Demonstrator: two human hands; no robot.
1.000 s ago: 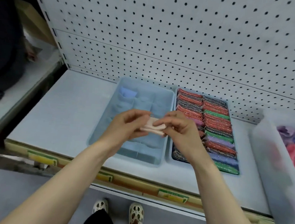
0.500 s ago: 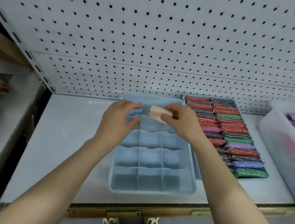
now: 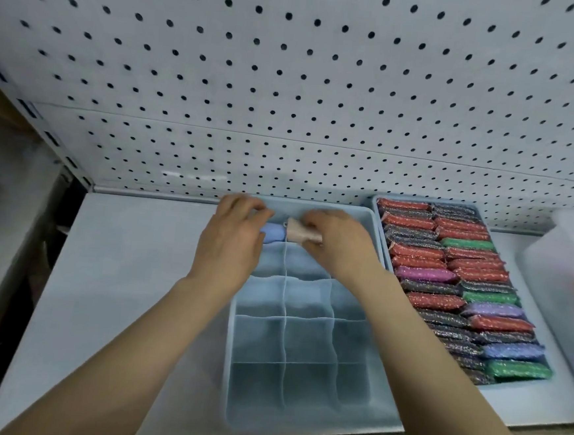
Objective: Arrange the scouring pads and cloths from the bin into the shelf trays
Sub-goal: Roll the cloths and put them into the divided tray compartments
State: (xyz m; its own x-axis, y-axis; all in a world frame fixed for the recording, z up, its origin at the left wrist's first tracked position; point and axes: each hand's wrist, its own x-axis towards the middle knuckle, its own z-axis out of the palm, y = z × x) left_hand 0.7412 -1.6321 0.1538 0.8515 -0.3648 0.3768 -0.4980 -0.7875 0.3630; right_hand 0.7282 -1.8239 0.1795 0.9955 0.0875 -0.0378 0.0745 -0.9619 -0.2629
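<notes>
Presently, a folded pink cloth [image 3: 303,235] is pinched by the right hand [image 3: 336,243] over the divided tray's [image 3: 304,421] back row, beside a blue cloth [image 3: 273,232] (already seated); the left hand [image 3: 230,243], fingers curled, grip unclear, apparently steadies it.

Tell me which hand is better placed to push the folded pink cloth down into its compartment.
The right hand, probably. It already grips the pink cloth over the back row of the divided tray. The left hand sits beside it, near the blue cloth, and holds nothing I can see.
</notes>
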